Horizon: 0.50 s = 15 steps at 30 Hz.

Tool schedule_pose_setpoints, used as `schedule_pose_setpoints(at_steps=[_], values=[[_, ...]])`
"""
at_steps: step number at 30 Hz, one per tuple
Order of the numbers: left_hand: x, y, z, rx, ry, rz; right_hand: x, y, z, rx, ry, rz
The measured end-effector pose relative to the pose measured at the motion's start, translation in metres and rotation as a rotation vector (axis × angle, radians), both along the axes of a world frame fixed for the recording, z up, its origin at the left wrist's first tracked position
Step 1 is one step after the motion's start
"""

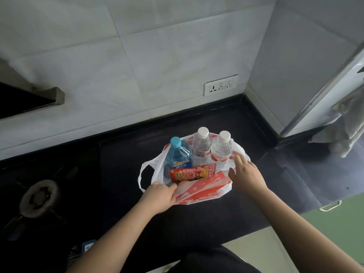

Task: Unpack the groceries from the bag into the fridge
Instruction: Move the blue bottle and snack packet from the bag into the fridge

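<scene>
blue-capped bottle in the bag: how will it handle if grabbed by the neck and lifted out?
The blue-capped bottle looks full, so probably heavy for its size. It is smooth plastic, so a neck grip may slip; the cap's rim should help. It stands upright against a clear bottle, and the thin bag gives little support, so it may tip if nudged.

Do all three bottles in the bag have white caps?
No: the blue bottle has a light blue cap, while the two clear bottles beside it in the plastic bag have white caps.
</scene>
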State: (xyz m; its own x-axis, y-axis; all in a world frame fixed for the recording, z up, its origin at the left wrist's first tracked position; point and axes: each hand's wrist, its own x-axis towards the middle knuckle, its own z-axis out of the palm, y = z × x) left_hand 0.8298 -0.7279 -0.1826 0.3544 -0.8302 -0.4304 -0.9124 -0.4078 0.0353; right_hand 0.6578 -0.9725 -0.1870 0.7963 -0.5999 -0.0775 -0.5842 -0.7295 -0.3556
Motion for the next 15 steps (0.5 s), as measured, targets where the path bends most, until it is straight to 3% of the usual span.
schedule_pose_setpoints(at_steps=[7, 15], values=[[-0.003, -0.006, -0.018, 0.029, -0.085, -0.094, 0.011, -0.014, -0.01, 0.083, 0.098, 0.067], [0.014, -0.001, -0.037, -0.215, -0.088, -0.065, 0.023, -0.03, -0.036, 0.067, 0.29, 0.148]])
